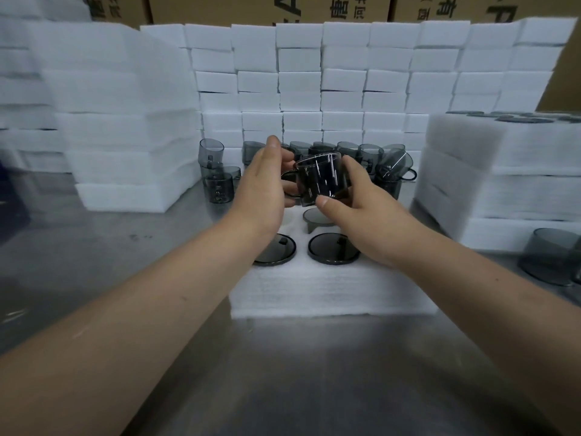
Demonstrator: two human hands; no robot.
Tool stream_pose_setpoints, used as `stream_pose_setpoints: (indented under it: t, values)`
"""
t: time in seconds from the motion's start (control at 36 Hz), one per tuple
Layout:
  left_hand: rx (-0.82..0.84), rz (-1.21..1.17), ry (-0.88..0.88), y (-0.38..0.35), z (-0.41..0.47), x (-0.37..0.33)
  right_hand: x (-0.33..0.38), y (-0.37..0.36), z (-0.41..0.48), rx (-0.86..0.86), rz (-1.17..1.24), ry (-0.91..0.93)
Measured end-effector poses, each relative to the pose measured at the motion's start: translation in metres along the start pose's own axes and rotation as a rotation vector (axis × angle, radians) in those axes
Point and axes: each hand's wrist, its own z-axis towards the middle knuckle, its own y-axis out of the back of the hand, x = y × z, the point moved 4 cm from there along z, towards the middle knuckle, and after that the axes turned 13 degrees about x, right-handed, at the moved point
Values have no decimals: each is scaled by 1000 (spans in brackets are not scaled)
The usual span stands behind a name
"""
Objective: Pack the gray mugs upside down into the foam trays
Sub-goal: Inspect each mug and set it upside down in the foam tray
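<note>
A smoky gray glass mug [320, 177] hangs in the air above the white foam tray [330, 287] in the middle of the table. My right hand [355, 209] grips its body with thumb in front and fingers behind. My left hand [267, 180] curls round the handle side. In the tray sit two upside-down mugs showing round bases, one at front left [276, 250] and one at front right [333, 248]. A third upturned mug [317, 217] lies in a pocket just behind, under the held mug.
Several loose gray mugs [371, 152] stand and lie behind the tray, with more at the left [217, 180]. Stacks of white foam trays rise at the left [125, 136], the back [314, 89] and the right [503, 174]. One mug [547, 256] stands at the right edge.
</note>
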Motion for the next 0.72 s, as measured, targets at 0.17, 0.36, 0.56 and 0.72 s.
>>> stream_pose_setpoints:
  t: [0.17, 0.36, 0.56, 0.72]
  values:
    - [154, -206, 170, 3, 7, -2, -5, 2, 4, -15, 209, 10]
    - [234, -150, 208, 2, 2, 0, -4, 4, 2, -29, 263, 8]
    - [277, -127, 175, -2, -1, 5, -1, 3, 2, -30, 290, 24]
    - [281, -37, 141, 2, -2, 9, 2, 4, 0, -7, 264, 38]
